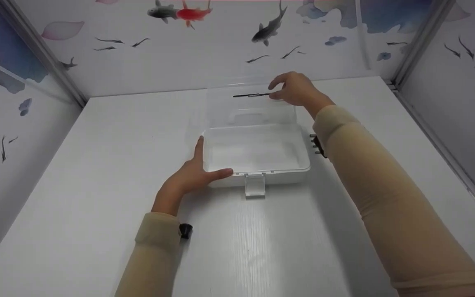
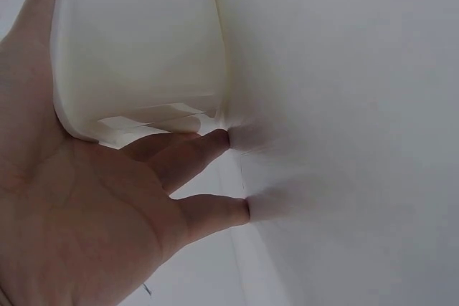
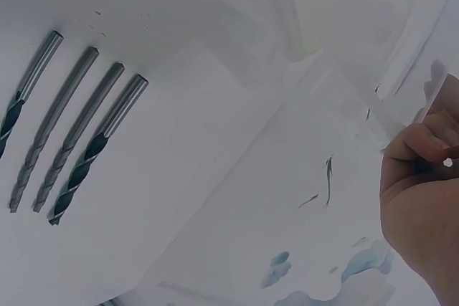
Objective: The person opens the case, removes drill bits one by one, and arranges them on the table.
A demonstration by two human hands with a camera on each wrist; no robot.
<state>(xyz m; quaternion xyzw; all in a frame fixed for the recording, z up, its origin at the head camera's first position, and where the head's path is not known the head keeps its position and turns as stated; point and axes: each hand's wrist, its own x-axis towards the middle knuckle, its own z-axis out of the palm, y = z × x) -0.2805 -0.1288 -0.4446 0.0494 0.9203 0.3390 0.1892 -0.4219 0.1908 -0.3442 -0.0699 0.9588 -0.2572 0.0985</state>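
A white plastic box (image 1: 258, 178) stands on the table with its clear lid (image 1: 237, 119) swung up behind it. My left hand (image 1: 190, 175) rests against the box's near left corner, thumb along the front rim and fingers along the left side. In the left wrist view those fingers (image 2: 193, 159) are fairly straight, and some fingertips touch the table. At the raised lid, my right hand (image 1: 297, 88) pinches a thin dark rod that looks like a drill bit (image 1: 252, 95), pointing left. The right wrist view shows the right hand (image 3: 423, 177) curled at the lid's edge; the pinched rod is mostly hidden there.
Several drill bits (image 3: 93, 155) lie side by side on the table to the right of the box, partly behind the right sleeve (image 1: 373, 177) in the head view. A clear latch (image 1: 255, 187) hangs on the box's front. Printed panels with fish (image 1: 270, 31) enclose the white table (image 1: 109, 165).
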